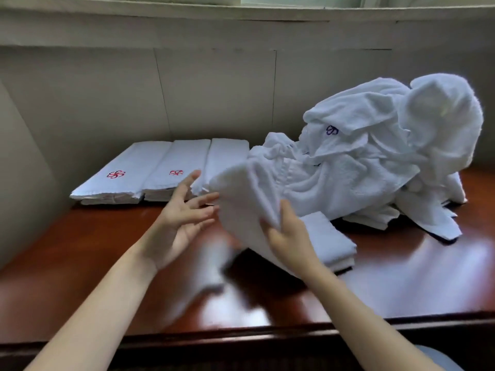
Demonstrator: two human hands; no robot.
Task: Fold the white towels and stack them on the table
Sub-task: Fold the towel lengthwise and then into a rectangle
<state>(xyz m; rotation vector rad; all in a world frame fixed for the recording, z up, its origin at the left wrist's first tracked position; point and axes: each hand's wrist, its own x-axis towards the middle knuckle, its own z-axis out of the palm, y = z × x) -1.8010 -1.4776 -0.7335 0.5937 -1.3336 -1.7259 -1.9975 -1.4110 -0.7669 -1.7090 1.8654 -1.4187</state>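
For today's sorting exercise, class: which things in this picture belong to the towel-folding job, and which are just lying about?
Part of the job: held towel, gripped by the right hand; open left hand; unfolded pile; folded stacks with red logos; small folded stack; table.
Just there: panelled wall; window ledge.

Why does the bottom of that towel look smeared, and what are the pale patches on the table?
Head view: the held towel is motion-blurred at its hanging lower end, while the folded stacks are sharp. Head view: the glossy table shows pale glare. Head view: the ledge up top bows, wide-angle distortion.
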